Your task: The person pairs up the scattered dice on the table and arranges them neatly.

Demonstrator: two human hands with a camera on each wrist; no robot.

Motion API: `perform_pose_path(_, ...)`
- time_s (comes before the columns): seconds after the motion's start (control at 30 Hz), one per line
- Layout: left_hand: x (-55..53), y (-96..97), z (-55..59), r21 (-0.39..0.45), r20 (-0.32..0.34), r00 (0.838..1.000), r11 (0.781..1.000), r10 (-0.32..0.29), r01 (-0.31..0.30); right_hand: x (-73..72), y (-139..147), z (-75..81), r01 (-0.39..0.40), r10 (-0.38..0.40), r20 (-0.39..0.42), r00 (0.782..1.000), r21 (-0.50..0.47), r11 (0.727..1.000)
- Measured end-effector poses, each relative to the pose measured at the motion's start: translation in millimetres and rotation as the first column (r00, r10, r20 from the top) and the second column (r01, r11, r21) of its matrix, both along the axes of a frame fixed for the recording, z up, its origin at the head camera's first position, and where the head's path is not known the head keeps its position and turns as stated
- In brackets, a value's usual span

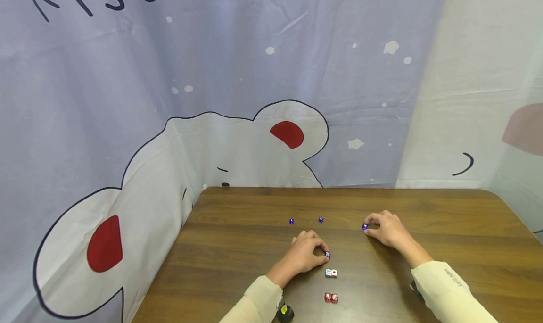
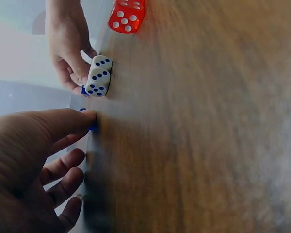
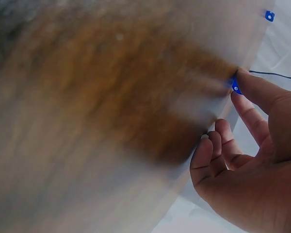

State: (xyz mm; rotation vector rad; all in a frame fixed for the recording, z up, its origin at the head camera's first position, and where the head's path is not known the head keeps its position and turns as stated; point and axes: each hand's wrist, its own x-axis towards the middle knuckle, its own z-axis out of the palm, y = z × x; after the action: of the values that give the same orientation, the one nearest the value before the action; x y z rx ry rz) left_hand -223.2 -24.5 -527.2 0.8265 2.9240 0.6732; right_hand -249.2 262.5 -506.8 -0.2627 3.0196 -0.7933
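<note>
My left hand (image 1: pixel 303 253) pinches a dark blue die (image 1: pixel 327 254) between thumb and forefinger, low at the table's middle. In the left wrist view the thumb covers most of that die. Farther right and back, my right hand (image 1: pixel 388 230) pinches another blue die (image 1: pixel 365 227) at thumb and fingertip; the right wrist view shows one dotted face of it (image 3: pixel 236 88). Two white dice (image 1: pixel 331 273) sit side by side just below the left hand's die. Nearer me, a pair of red dice (image 1: pixel 331 298) lies side by side too.
Two small blue dice, one on the left (image 1: pixel 291 221) and one on the right (image 1: pixel 321 219), lie apart beyond the left hand. The brown wooden table (image 1: pixel 237 210) ends at a printed curtain (image 1: pixel 229 148) behind and to the left.
</note>
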Motion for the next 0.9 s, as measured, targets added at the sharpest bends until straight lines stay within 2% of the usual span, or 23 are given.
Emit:
perform_pose_path(0.5, 1.1, 1.4, -1.0, -0.001, -0.008, 1.000, 1.000, -0.008, 0.008, -0.2, -2, -3.1, -0.002, 0.003, -0.026, 1.000, 0.023, 1.000)
perform_pose_path(0.9, 0.8, 0.5, -0.6, -0.020, -0.016, 1.000, 1.000, -0.014, 0.014, 12.8, -10, -0.2, -0.058, 0.062, -0.077, 0.995, 0.054, 0.997)
